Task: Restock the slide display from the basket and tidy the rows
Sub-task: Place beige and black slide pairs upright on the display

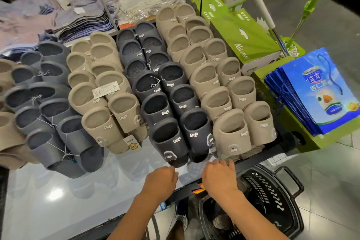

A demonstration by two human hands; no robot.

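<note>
The left hand (pixel 161 179) and right hand (pixel 220 175), fingers curled, are apart at the worktop's (pixel 58 191) near edge, just before the dark slides (pixel 169 140) and above the basket (pixel 282 200); I cannot tell whether they grip anything.

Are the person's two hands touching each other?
Apart. The head view shows a clear gap of tabletop between the left hand and right hand.

Rows of beige slides (pixel 231 134) and dark slides (pixel 169 142) on a glossy bench (pixel 58 191).
The left hand (pixel 161 180) and right hand (pixel 220 178) sit knuckles-up, fingers curled, at the front edge just before the nearest pairs; a black basket (pixel 272 197) is below the right wrist.
</note>
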